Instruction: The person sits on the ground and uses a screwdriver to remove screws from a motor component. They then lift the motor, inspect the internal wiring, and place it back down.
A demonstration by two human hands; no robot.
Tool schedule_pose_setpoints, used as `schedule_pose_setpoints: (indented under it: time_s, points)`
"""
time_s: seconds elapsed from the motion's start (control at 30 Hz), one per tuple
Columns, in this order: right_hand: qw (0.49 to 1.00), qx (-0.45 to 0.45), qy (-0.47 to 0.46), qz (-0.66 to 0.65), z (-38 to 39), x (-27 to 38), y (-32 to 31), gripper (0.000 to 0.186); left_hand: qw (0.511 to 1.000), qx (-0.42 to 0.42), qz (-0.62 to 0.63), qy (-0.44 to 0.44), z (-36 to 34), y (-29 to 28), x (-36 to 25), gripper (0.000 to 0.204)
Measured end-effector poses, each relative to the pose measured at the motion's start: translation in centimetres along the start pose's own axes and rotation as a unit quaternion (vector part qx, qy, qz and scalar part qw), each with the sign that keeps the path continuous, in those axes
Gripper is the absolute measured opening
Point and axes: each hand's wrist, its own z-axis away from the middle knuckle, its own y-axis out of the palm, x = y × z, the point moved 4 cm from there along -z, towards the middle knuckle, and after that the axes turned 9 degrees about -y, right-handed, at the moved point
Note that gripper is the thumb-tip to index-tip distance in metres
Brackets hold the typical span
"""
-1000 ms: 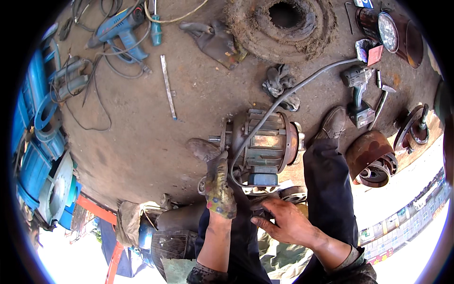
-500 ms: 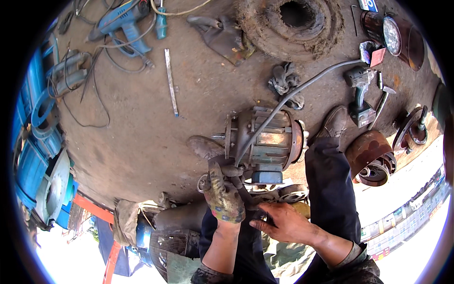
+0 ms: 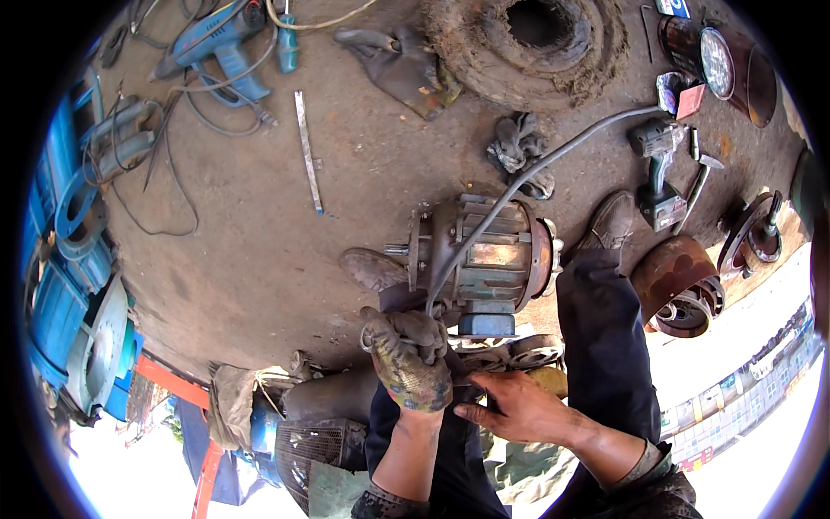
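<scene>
Grimy grey-and-yellow fabric covers the person's gloved left hand [image 3: 410, 370], its fingers curled beside the lower end of a thick grey flexible cable [image 3: 573, 149]; whether they grip it cannot be told. The bare right hand [image 3: 529, 410] is just beside the glove, thumb and forefinger apart around a dark gap, and whether they hold anything is unclear. Beyond both hands, a ribbed grey-green metal motor [image 3: 500, 275] lies on its side on the brown, dusty floor [image 3: 246, 233], between the person's two worn brown shoes [image 3: 613, 223], its steel shaft [image 3: 396, 250] pointing left. At its near side is a small blue-grey box [image 3: 487, 325]. The cable crosses over the motor toward the upper right, passing crumpled dark-grey cloth [image 3: 517, 143]. Farther right lies a dark cordless power tool [image 3: 659, 177], beside a light-handled metal hammer [image 3: 695, 195].
</scene>
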Motion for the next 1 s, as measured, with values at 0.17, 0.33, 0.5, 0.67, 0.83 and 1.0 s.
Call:
schedule_pose_setpoints:
  time_s: [0.17, 0.33, 0.5, 0.67, 0.83, 1.0]
  points:
    - [0.999, -0.012, 0.008, -0.035, 0.01, 0.00, -0.16, 0.063, 0.999, 0.016, 0.002, -0.046, -0.20, -0.40, 0.31, 0.061]
    - [0.999, 0.001, 0.016, -0.036, -0.08, 0.04, -0.23, 0.062, 0.998, 0.042, 0.006, -0.045, -0.47, -0.59, 0.38, 0.061]
    - [0.999, -0.001, 0.012, -0.041, -0.21, -0.09, -0.26, 0.060, 0.997, 0.032, 0.026, -0.059, -0.68, -0.72, 0.73, 0.059]
    - [0.999, -0.001, 0.010, -0.043, -0.35, -0.17, -0.20, 0.059, 0.997, 0.017, 0.035, -0.071, -0.74, -0.89, 0.85, 0.059]
    - [0.999, -0.002, 0.006, -0.040, -0.51, 0.03, -0.33, 0.059, 0.996, 0.039, 0.035, -0.076, -0.82, -0.52, 0.66, 0.060]
    - [0.999, 0.004, 0.016, -0.052, -0.61, 0.06, -0.36, 0.059, 0.997, -0.006, -0.001, -0.074, -0.57, -0.26, 0.56, 0.062]
